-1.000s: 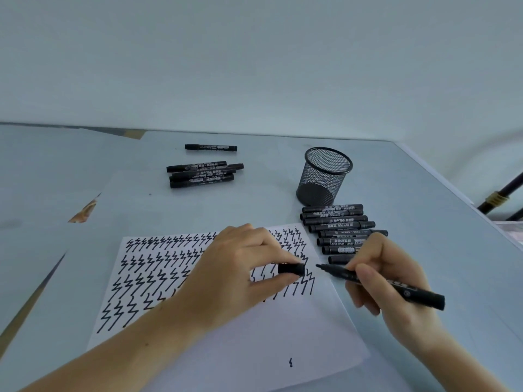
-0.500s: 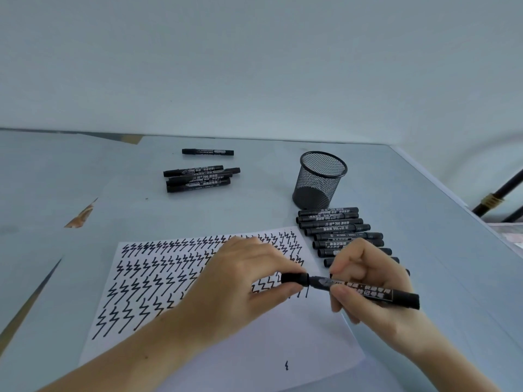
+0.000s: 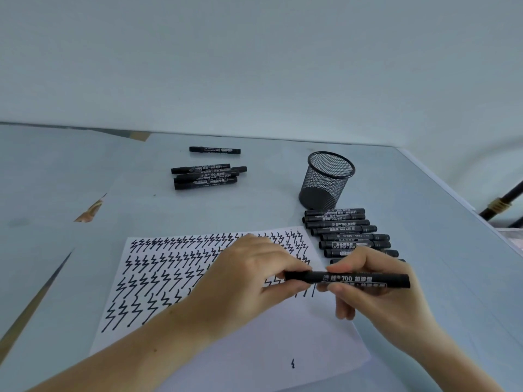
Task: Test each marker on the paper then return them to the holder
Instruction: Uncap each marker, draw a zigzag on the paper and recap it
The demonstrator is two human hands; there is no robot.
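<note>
A black marker (image 3: pixel 365 279) lies level between my two hands, above the white paper (image 3: pixel 226 349) covered with black zigzag marks. My left hand (image 3: pixel 249 281) pinches its cap end with thumb and forefinger. My right hand (image 3: pixel 376 295) grips the barrel. The cap sits on the marker. A black mesh holder (image 3: pixel 325 181) stands upright behind the paper at the right; no marker shows inside it. Several capped markers (image 3: pixel 348 233) lie in a row just in front of the holder.
A small pile of black markers (image 3: pixel 206 176) lies at the back centre, with a single marker (image 3: pixel 215 150) beyond it. The table's right edge (image 3: pixel 467 210) runs diagonally, and a dark metal bar (image 3: pixel 501 205) stands past it.
One second ago my left hand held the cap apart from the bare tip. The hands came together and the cap went onto the marker, which now lies level.
</note>
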